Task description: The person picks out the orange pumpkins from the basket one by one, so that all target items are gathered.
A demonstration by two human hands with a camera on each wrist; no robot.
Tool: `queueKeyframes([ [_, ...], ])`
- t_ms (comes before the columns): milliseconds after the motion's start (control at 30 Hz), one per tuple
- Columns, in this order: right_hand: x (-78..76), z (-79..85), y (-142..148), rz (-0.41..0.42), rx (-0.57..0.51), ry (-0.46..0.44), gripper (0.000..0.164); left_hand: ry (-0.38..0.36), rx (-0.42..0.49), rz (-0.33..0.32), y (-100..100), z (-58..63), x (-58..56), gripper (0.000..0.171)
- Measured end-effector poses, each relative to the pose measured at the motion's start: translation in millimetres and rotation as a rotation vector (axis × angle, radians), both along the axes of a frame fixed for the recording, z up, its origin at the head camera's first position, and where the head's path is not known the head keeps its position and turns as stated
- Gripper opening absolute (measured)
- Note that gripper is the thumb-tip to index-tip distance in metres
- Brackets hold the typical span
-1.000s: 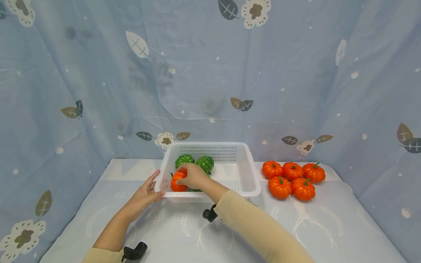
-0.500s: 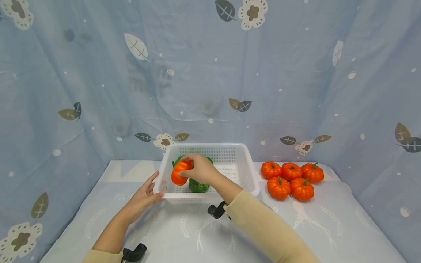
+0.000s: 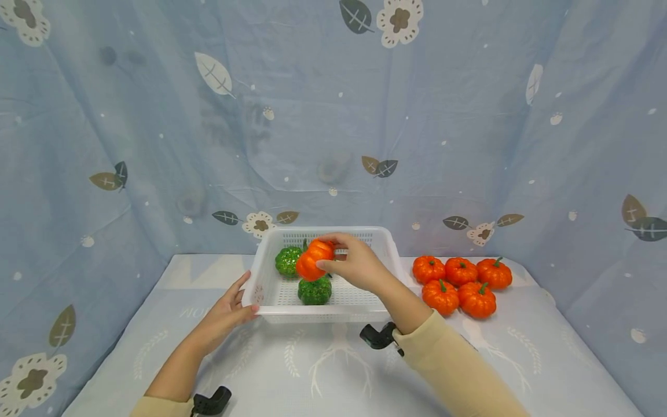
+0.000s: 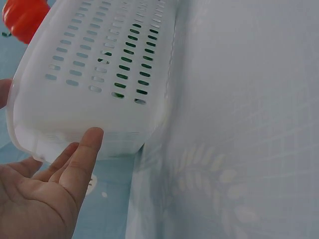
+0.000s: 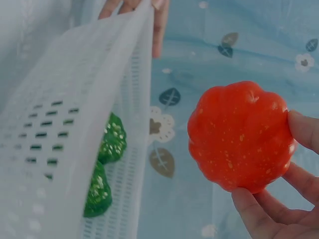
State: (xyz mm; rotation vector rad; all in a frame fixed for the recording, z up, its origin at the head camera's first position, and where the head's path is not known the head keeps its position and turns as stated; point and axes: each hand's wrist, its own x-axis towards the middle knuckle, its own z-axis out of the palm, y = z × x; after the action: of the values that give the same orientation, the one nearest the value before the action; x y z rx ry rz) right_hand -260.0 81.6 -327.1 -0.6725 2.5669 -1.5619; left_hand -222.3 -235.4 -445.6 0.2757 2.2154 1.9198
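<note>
My right hand (image 3: 359, 267) pinches an orange pumpkin (image 3: 312, 260) between thumb and fingers, above the white basket (image 3: 333, 311). In the right wrist view the ribbed underside of this orange pumpkin (image 5: 241, 137) faces the camera, beyond the basket's rim. My left hand (image 3: 226, 313) holds the basket at its near left corner, thumb at the front rim and fingers along the left side. Inside the basket sit a green pumpkin (image 3: 288, 262) at the back left and a darker green pumpkin (image 3: 315, 291) near the front. Behind the held pumpkin, part of the basket floor is hidden.
Right of the basket, several orange pumpkins (image 3: 442, 297) stand grouped in two rows on the light patterned tablecloth (image 3: 271, 370). A blue curtain (image 3: 292, 127) with leaves and flowers hangs close behind the basket.
My right hand has lifted the orange pumpkin from the basket's left side and carried it up and to the right. The green pumpkin at the front is now uncovered. My left hand stays put.
</note>
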Motion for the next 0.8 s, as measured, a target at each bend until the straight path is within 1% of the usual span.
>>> queueKeyframes([
  [133, 5.6, 7.4, 22, -0.019, -0.047, -0.018, 0.050, 0.000, 0.005, -0.005, 0, 1.1, 0.8, 0.096],
  [267, 11.5, 14.2, 43, -0.020, -0.105, -0.053, 0.055, -0.002, 0.007, -0.007, 1, 2.4, 1.5, 0.097],
  [367, 14.8, 16.8, 58, -0.033, -0.120, -0.053, 0.058, -0.005, 0.007, -0.003, 1, 2.9, 1.8, 0.097],
  [500, 19.0, 18.2, 80, -0.076, -0.109, -0.033, 0.062, -0.004, 0.002, 0.006, 1, 2.3, 1.6, 0.097],
  [633, 23.9, 17.6, 104, -0.128, -0.082, -0.035, 0.067, -0.004, -0.006, 0.008, 1, 1.5, 0.9, 0.097],
  [800, 29.8, 15.5, 136, -0.206, 0.004, -0.028, 0.075, -0.004, -0.007, 0.013, 1, 1.9, 1.2, 0.097],
])
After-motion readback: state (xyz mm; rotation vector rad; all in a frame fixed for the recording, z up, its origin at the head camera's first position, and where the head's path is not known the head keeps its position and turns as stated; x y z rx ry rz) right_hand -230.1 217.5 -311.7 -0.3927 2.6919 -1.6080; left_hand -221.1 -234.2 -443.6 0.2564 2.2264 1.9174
